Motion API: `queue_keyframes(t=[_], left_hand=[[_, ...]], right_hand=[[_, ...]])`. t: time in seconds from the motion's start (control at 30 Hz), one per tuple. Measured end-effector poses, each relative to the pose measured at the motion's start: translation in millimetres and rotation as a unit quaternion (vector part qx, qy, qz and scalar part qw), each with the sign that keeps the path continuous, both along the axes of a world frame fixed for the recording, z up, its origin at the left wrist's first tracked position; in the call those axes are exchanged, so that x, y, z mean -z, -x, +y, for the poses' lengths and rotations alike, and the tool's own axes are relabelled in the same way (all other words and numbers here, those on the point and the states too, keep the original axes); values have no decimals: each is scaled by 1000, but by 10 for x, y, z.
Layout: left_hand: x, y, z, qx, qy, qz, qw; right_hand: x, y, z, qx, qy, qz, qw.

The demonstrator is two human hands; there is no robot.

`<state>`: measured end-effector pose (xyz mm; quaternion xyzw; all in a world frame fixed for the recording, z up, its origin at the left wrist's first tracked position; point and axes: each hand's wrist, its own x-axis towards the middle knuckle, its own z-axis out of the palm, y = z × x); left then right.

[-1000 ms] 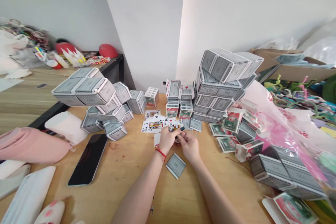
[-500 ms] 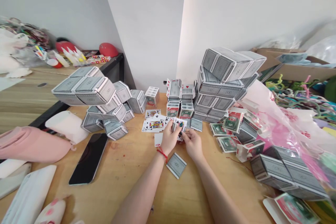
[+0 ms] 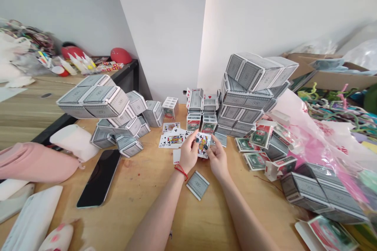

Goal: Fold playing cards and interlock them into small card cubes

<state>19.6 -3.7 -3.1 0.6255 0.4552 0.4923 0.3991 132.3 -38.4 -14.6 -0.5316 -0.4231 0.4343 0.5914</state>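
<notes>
Between my two hands a playing card (image 3: 203, 145) stands face toward me, showing a picture figure. My left hand (image 3: 190, 152) pinches its left edge, with a red string bracelet at the wrist. My right hand (image 3: 217, 157) grips the card's lower right side, thumb on the face. Whether more cards lie behind it, I cannot tell. Just left of my hands, several face-up cards (image 3: 176, 139) overlap on the table. A patterned grey card (image 3: 198, 185) lies back up between my forearms.
Grey box-like blocks made of cards are stacked at left (image 3: 107, 102) and right (image 3: 247, 98). Card boxes (image 3: 260, 136) lie near the right stack. A black phone (image 3: 98, 178) and a pink pouch (image 3: 38, 162) rest at left. Pink plastic (image 3: 321, 137) covers the right side.
The card facing me now shows a picture figure instead of a number-style face. My right thumb has come onto its face; both hands stay in nearly the same place.
</notes>
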Motion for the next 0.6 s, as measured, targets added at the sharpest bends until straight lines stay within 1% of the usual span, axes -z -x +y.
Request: queue_keyframes(t=[0.37,0.6], left_hand=[[-9,4,-21,-10,-8,1,1000],[-24,-22,-34,-20,10,-25,999]], right_hand=[[-37,4,-9,3,-3,-10,1000],[-109,11,0,-9,18,55,998]])
